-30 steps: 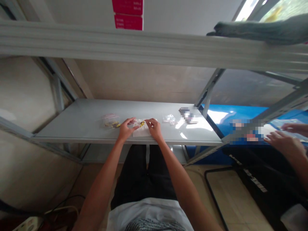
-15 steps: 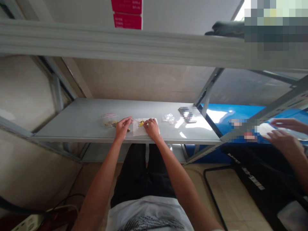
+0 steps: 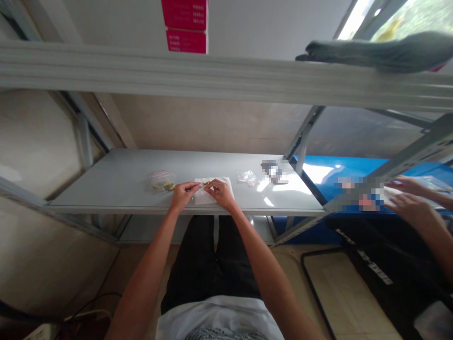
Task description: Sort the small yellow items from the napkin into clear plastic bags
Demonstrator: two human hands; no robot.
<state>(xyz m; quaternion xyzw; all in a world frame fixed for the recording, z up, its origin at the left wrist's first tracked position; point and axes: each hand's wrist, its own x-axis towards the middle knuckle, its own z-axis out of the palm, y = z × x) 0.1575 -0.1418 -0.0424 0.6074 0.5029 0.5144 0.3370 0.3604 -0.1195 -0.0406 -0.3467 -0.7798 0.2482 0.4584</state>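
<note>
My left hand (image 3: 184,194) is closed in a pinch at the left edge of a white sheet (image 3: 208,198). A thin pale strand (image 3: 201,185) shows at its fingertips. My right hand (image 3: 220,192) lies over the sheet, with its thumb and fingers pinched; what they hold is too small to make out. Small yellow pieces (image 3: 206,182) show beside the right fingertips, partly hidden by the hand. The fingertips of both hands are close together. Left of my left hand lies a clear zip bag (image 3: 162,181) with several yellow pieces in it.
A second clear bag (image 3: 247,177) with small pale contents lies right of the sheet, near a blurred dark item (image 3: 274,172). A shelf beam (image 3: 226,80) crosses above the grey shelf (image 3: 116,189). At the right, another person's hands (image 3: 414,203) are over a blue surface.
My left hand has lowered and moved right, toward my right hand. My right hand has shifted slightly, and its fingertips are now closer to the left ones.
</note>
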